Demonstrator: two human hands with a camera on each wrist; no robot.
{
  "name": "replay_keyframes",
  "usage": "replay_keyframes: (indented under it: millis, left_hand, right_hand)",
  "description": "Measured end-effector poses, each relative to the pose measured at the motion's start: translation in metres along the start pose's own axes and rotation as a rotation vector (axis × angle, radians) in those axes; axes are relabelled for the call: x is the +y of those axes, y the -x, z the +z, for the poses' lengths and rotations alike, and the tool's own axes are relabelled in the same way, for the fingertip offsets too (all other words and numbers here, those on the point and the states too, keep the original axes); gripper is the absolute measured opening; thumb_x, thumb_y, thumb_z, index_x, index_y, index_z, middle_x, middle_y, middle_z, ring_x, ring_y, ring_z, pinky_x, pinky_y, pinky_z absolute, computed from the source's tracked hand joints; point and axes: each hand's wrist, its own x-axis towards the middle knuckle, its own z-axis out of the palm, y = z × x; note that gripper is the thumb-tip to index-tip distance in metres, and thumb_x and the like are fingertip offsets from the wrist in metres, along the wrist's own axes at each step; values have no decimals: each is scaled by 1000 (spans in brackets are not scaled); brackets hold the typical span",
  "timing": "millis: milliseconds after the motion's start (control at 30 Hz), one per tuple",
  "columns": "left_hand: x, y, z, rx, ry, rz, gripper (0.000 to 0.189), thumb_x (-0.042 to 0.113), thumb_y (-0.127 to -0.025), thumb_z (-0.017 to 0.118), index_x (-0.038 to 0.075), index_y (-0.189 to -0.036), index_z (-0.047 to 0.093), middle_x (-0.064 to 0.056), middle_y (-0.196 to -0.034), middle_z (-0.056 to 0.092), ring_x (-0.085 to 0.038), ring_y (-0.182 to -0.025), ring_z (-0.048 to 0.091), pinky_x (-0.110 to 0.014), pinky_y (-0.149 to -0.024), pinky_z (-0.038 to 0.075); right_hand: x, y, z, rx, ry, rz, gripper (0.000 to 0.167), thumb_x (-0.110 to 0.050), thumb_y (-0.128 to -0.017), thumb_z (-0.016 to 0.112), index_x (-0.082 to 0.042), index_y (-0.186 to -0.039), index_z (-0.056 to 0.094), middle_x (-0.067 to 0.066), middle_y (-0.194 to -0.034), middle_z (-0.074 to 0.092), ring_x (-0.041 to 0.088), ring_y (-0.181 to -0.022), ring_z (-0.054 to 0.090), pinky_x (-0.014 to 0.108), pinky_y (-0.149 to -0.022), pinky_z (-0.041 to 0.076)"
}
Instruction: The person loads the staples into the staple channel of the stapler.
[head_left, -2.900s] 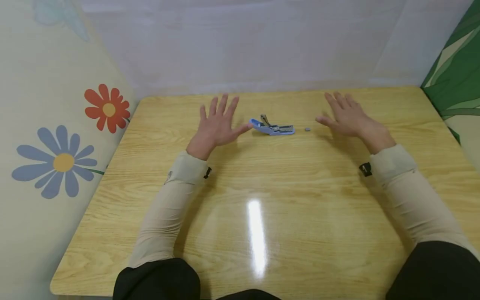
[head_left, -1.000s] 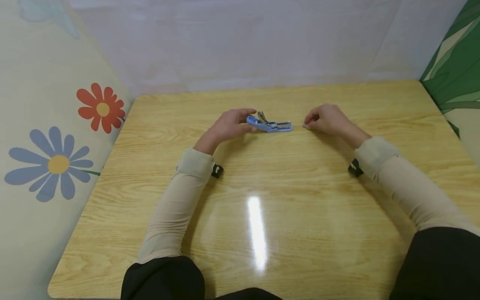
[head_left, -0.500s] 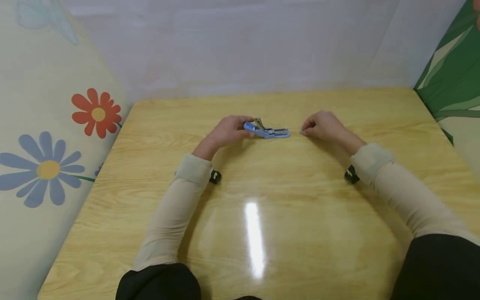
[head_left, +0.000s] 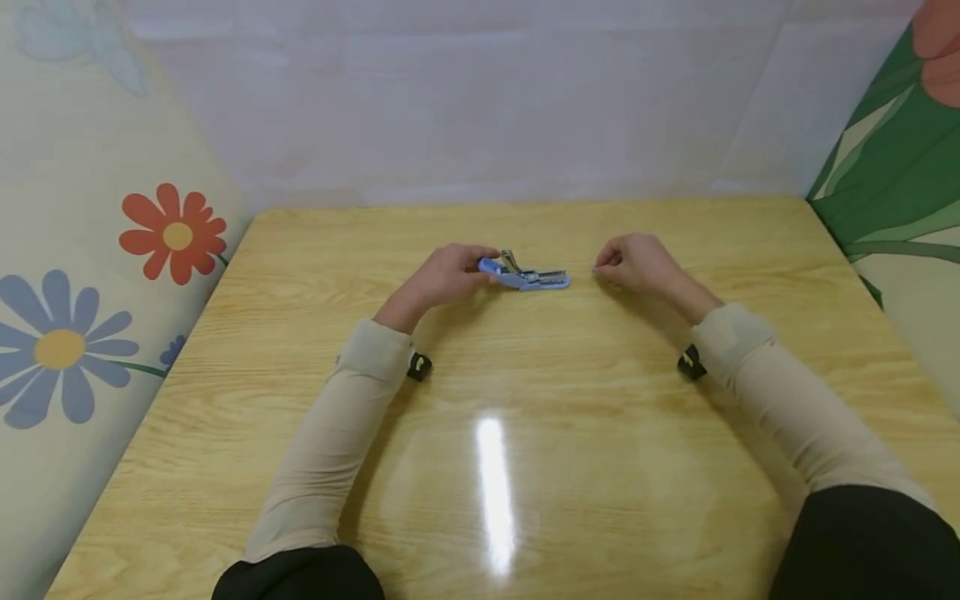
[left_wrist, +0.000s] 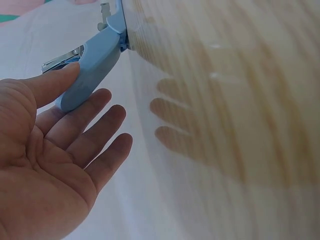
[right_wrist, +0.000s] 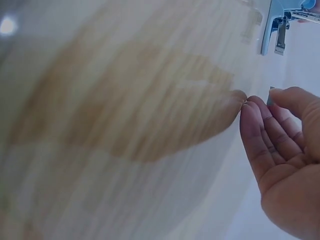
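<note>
A light blue stapler point(head_left: 525, 282) is opened up at the back middle of the table, its metal magazine toward the right and a metal piece standing up. My left hand point(head_left: 447, 273) pinches the stapler's left end; in the left wrist view the thumb point(left_wrist: 60, 82) presses one side while the index finger lies behind, and the other fingers spread loosely. To the right of the stapler, apart from it, my right hand point(head_left: 643, 262) pinches a small strip of staples point(right_wrist: 271, 96) between thumb and index finger, mostly hidden by the fingertips.
The wooden table point(head_left: 592, 433) has a bright light reflection in front. A white cloth point(head_left: 465, 108) hangs behind its back edge, and walls painted with flowers flank it. Black wrist cameras point(head_left: 420, 365) sit at both sleeves.
Both hands were spread open at first, with the staple strip lying on the table. The left now grips the stapler's end; the right has pinched the strip. The head view has tilted slightly.
</note>
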Motion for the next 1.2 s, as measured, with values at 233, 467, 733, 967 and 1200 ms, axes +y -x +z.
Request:
replay_keyframes:
  millis: [233, 467, 733, 967, 1200]
  left_hand:
    - [2, -2, -1, 4, 10, 0, 51, 26, -103, 59, 13, -151, 49, -13, -146, 58, -25, -108, 57, -38, -88, 43]
    - [3, -5, 1, 15, -2, 12, 50, 26, -103, 59, 13, -151, 51, -12, -141, 62, -24, -85, 51, -34, -76, 41]
    - [3, -7, 2, 18, -11, 17, 50, 26, -104, 59, 14, -151, 50, -12, -143, 61, -24, -91, 53, -35, -79, 40]
    - [5, -7, 2, 15, -17, 26, 49, 24, -104, 59, 12, -150, 51, -13, -136, 65, -21, -75, 45, -33, -71, 39]
    - [7, -9, 3, 13, 0, 24, 48, 24, -104, 59, 13, -150, 51, -12, -134, 66, -21, -77, 47, -32, -71, 39]
  right_hand:
    - [-1, -2, -4, -12, -61, 29, 16, -15, -92, 73, -1, -99, 74, 16, -94, 76, 16, -73, 68, 20, -62, 49]
    - [-1, -1, -8, -22, -71, 60, 24, -16, -96, 68, -2, -113, 76, 15, -101, 78, 17, -79, 70, 26, -73, 53]
    - [-1, 0, -11, 19, -71, 63, 26, -16, -97, 64, -5, -118, 74, 16, -111, 75, 28, -95, 67, 42, -87, 54]
    - [0, 1, -13, 42, -96, 62, 26, -18, -100, 63, -6, -120, 74, 17, -114, 75, 28, -95, 68, 42, -87, 54]
    - [0, 5, -21, 32, -119, 91, 29, -23, -102, 63, -10, -125, 72, 15, -123, 73, 30, -103, 71, 42, -87, 55]
